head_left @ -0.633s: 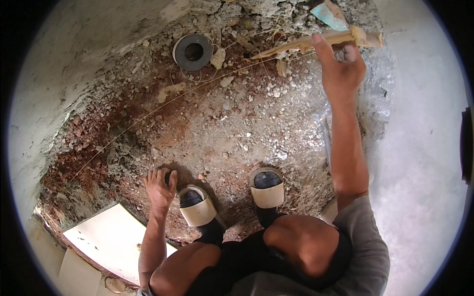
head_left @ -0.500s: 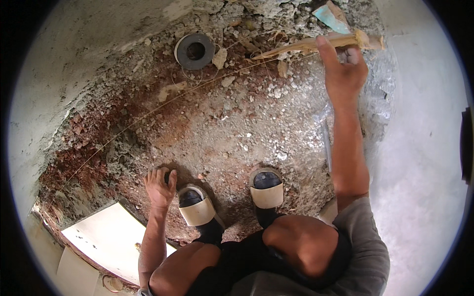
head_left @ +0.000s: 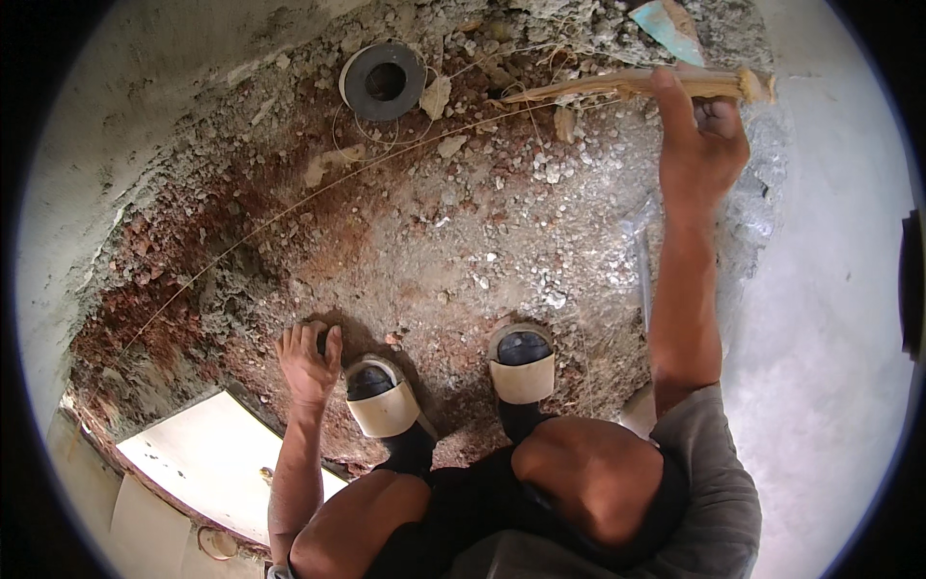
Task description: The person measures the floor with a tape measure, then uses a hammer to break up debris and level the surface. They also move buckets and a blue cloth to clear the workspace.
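A splintered wooden stake [head_left: 588, 88], pointed at its left end and frayed at its blunt right end, lies in the grip of my right hand [head_left: 702, 159] at the far right. My thumb is on its near side; the other fingers are partly hidden. A thin string [head_left: 280, 214] runs from the lower left across the ground to near the stake. My left hand [head_left: 309, 365] is low over the ground beside my left foot, its fingers curled. Something dark shows between thumb and fingers, too unclear to name. A grey ring-shaped spool [head_left: 357, 85] lies at the far side with loose loops beside it.
Rubble and reddish soil [head_left: 318, 251] cover the ground between two pale walls. A turquoise-faced broken piece [head_left: 672, 34] lies beyond the stake. At the lower left is a white panel [head_left: 207, 458]. My sandalled feet [head_left: 522, 376] stand in the middle.
My right hand has shifted slightly right with the stake in it. The left hand has barely moved. The view has tilted a little.
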A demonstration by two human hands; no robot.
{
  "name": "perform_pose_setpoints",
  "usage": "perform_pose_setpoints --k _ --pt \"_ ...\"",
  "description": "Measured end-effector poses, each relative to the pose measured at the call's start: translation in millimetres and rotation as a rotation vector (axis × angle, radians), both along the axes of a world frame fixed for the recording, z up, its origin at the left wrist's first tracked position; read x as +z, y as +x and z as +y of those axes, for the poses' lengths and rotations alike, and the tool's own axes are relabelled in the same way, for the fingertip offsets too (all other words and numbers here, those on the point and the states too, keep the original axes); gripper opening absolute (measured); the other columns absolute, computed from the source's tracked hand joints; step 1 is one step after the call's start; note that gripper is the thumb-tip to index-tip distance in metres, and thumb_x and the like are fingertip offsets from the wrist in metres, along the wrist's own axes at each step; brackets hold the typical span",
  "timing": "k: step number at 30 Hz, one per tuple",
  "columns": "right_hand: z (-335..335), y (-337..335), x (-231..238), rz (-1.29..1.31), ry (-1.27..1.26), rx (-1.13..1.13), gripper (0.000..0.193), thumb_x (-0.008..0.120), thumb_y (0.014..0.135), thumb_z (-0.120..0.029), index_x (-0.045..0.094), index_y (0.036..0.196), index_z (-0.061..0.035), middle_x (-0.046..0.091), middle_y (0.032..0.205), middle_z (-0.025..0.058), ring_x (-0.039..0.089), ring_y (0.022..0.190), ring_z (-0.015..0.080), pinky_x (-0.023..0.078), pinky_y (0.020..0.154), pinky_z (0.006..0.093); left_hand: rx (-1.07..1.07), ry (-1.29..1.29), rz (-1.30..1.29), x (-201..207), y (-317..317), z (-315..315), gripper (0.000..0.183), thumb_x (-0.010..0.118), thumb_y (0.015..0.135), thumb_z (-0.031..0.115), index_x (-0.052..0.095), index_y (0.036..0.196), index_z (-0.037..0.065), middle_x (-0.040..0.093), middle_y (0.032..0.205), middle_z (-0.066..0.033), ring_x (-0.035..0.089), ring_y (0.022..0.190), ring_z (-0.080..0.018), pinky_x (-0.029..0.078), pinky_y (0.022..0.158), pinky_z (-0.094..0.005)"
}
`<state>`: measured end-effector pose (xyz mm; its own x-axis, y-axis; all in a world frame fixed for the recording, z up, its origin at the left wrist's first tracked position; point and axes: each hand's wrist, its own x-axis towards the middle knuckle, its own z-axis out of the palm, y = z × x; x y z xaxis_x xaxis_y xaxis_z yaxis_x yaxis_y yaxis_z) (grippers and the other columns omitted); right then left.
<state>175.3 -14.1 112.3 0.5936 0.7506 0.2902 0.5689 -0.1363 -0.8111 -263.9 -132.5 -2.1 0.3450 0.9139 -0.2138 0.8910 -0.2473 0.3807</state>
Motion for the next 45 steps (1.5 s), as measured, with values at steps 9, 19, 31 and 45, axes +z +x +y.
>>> perform_pose_setpoints --k 9,19,31,45 --pt "-26 2 -10 -0.050 -0.166 -0.040 0.032 0.057 0.091 -0.035 0.066 0.098 -0.0044 0.066 0.090 0.0065 0.060 0.085 0.0171 0.047 0.080 0.0312 0.013 0.020 -0.035 -5 -1 0 0.018 0.063 0.085 0.026 0.059 0.086 0.008 0.057 0.080 -0.0089 0.052 0.076 -0.0276 0.038 0.075 -0.0401" --pt "-24 -5 -94 0.384 -0.713 0.011 0.038 0.046 0.091 -0.027 0.063 0.109 0.0017 0.065 0.098 0.0158 0.060 0.083 0.0190 0.048 0.074 0.0311 0.002 -0.004 -0.035 -5 -2 2 0.018 0.062 0.086 0.025 0.059 0.085 0.008 0.055 0.078 -0.0093 0.050 0.075 -0.0276 0.037 0.076 -0.0397" --pt "-12 -19 -96 0.554 -0.821 0.090 0.041 0.043 0.092 -0.033 0.065 0.093 0.0018 0.064 0.088 0.0120 0.055 0.075 0.0189 0.043 0.072 0.0316 0.004 -0.004 -0.039 -2 0 3 0.017 0.061 0.087 0.024 0.058 0.087 0.008 0.056 0.079 -0.0090 0.051 0.076 -0.0284 0.037 0.077 -0.0398" --pt "-12 -19 -94 0.457 -0.909 0.065 0.045 0.053 0.090 -0.037 0.063 0.114 -0.0001 0.065 0.105 0.0174 0.061 0.099 0.0238 0.042 0.094 0.0369 0.009 -0.012 -0.010 -4 -1 2 0.018 0.060 0.088 0.026 0.057 0.086 0.008 0.056 0.080 -0.0083 0.051 0.077 -0.0281 0.037 0.079 -0.0408"
